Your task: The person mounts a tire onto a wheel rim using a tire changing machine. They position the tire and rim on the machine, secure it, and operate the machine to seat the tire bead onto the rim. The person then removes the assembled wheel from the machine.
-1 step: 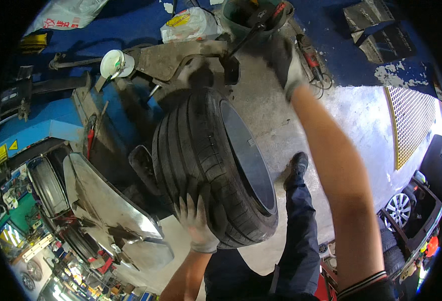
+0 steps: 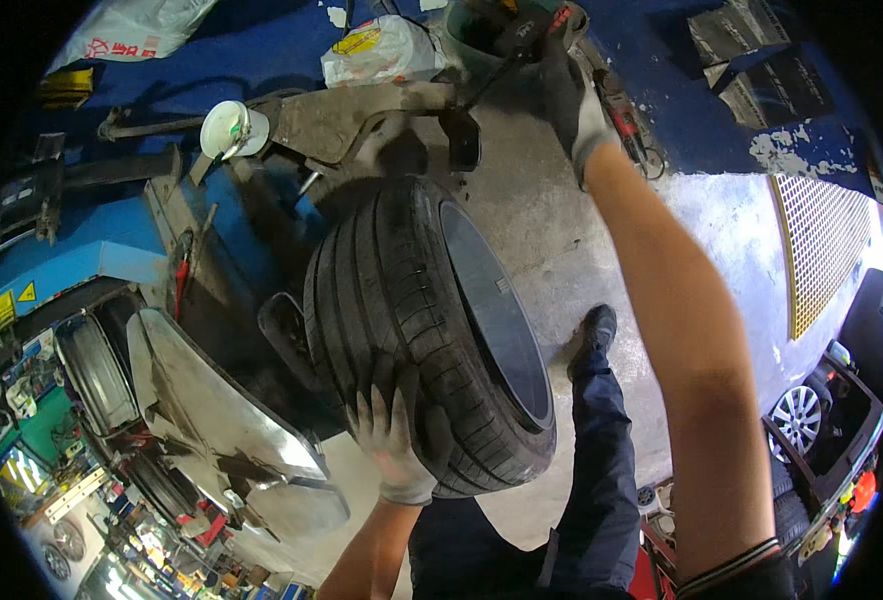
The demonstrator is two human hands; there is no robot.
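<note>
Tyre point(image 2: 421, 330) is standing upright on its tread beside the blue tyre-changing machine point(image 2: 91, 250), leaning slightly toward it, with the dark rim face turning toward the concrete floor point(image 2: 581, 240). Left hand point(image 2: 393, 440), in a grey work glove, is pressing flat against the lower tread, fingers spread and gripping nothing closed around it. Right hand point(image 2: 561, 95), in a dark glove, is reaching well away from the tyre to the far side, and appears to be closing on a thin dark rod or handle near a green bucket point(image 2: 481, 25); how firmly it is gripping cannot be told. With only one palm steadying it, the tyre could be rolling or tipping away, likely onto the person's shoe point(image 2: 597, 328) just beside it, or against the shiny metal guard point(image 2: 221, 410) at the left. Overreaching with the right arm could also be pulling the body off balance.
</note>
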